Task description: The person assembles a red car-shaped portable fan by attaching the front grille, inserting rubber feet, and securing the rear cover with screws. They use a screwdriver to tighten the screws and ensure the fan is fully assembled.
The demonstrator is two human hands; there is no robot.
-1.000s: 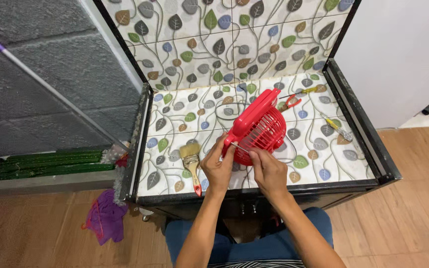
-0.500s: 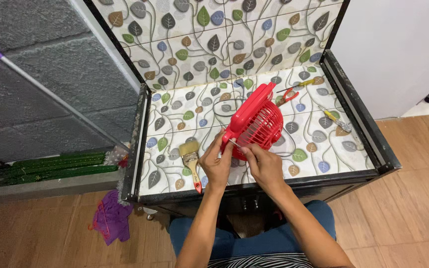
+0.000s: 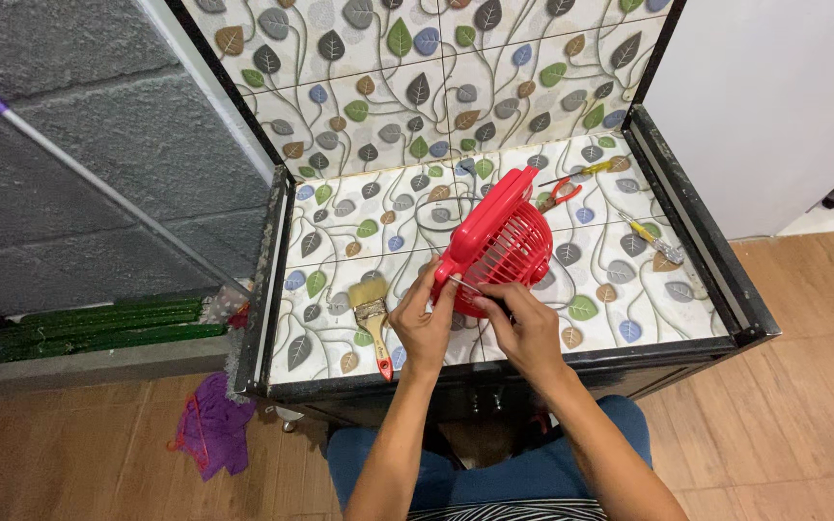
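At the near edge of the leaf-patterned tiled counter [image 3: 620, 318], the left hand [image 3: 422, 323] grips the near rim of the small red plastic fan [image 3: 496, 241]. The right hand [image 3: 530, 328] is pinched around a thin metal screwdriver [image 3: 470, 286] set against that rim. A red-handled paintbrush [image 3: 373, 314] lies just left. Bare tiles open to the right; red-handled pliers [image 3: 560, 193] lie beyond the fan.

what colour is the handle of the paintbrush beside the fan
Red, with a pale wooden upper part: the paintbrush shows best in the head view.
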